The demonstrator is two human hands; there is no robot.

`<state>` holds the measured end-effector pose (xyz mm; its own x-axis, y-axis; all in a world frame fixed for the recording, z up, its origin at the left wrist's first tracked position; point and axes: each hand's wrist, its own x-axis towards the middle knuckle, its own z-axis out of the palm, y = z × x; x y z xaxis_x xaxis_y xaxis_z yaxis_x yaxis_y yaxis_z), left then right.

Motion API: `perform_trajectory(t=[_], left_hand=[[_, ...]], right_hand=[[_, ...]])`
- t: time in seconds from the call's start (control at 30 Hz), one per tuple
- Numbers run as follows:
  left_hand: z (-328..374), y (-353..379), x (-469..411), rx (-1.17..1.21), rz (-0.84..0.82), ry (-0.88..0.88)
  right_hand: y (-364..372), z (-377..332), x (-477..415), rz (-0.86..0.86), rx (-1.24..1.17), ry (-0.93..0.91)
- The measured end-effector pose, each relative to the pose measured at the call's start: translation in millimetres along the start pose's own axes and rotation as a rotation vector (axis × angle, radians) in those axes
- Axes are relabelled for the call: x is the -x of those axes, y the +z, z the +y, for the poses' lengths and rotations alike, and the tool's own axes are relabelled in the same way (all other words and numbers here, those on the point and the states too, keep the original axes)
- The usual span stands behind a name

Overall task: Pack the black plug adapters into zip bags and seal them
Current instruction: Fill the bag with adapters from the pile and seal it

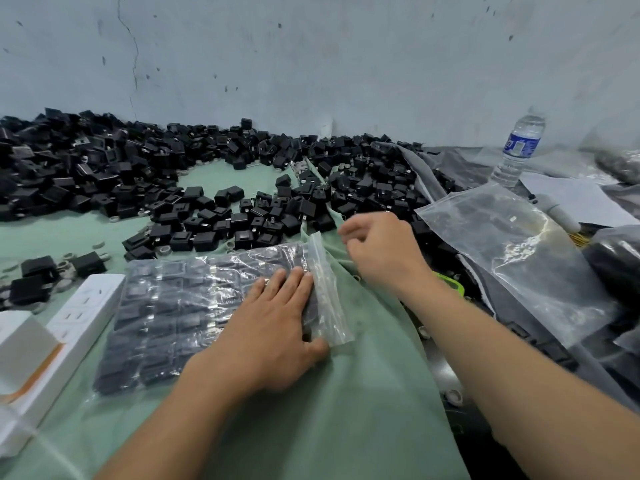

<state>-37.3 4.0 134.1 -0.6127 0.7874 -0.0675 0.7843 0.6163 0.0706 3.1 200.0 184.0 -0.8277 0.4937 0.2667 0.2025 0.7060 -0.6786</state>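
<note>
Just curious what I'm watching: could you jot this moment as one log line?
left hand pressing flat on filled zip bag | right hand raised beside bag mouth, fingers curled | seal unclear | loose adapters piled behind
</note>
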Motion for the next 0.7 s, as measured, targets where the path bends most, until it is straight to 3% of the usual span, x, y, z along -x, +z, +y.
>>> perform_trajectory(t=[0.27, 0.47, 0.57, 0.63, 0.7], left_hand=[[5, 1, 4, 0.012, 0.025, 0.039], [0, 0, 3, 0.021, -0.001, 0.053], [0, -5, 4, 0.037, -0.019, 0.056], [1, -10, 5, 0.125, 0.002, 0.033], [12, -14, 6, 0.277, 0.161, -0.002]], right_hand=[[61, -15, -93, -0.37, 0.524, -0.024], [54, -1, -91, -0.351, 0.729, -0.009], [28, -2, -67, -0.274, 0.533, -0.069], [8, -2, -33, -0.207, 0.108, 0.016], [-10, 2, 15, -0.226, -0.387, 0.134]])
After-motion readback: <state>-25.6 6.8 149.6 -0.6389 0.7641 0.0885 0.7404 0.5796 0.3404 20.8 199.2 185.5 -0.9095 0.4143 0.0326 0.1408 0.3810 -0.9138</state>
